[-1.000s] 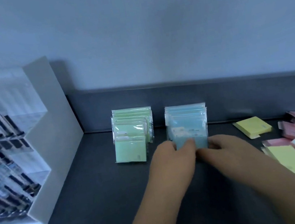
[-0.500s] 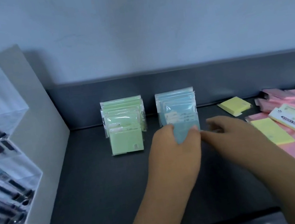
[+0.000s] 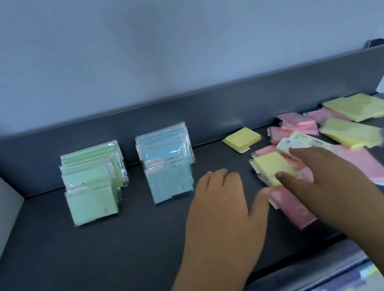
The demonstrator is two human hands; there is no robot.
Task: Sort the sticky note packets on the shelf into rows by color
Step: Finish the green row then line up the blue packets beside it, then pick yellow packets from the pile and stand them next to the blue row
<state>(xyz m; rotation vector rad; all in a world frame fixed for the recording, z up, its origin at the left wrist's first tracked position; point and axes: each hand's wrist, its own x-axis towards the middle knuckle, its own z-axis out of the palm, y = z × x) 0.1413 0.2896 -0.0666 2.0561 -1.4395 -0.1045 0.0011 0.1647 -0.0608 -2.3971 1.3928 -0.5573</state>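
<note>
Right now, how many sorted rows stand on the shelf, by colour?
Green rows: 1
Blue rows: 1
Yellow rows: 0; yellow packets lie loose
Pink rows: 0; pink packets lie loose
Total: 2 rows

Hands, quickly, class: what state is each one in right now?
Left hand: open, holding nothing.
Right hand: open, fingers spread over the yellow packet, not gripping it.
</note>
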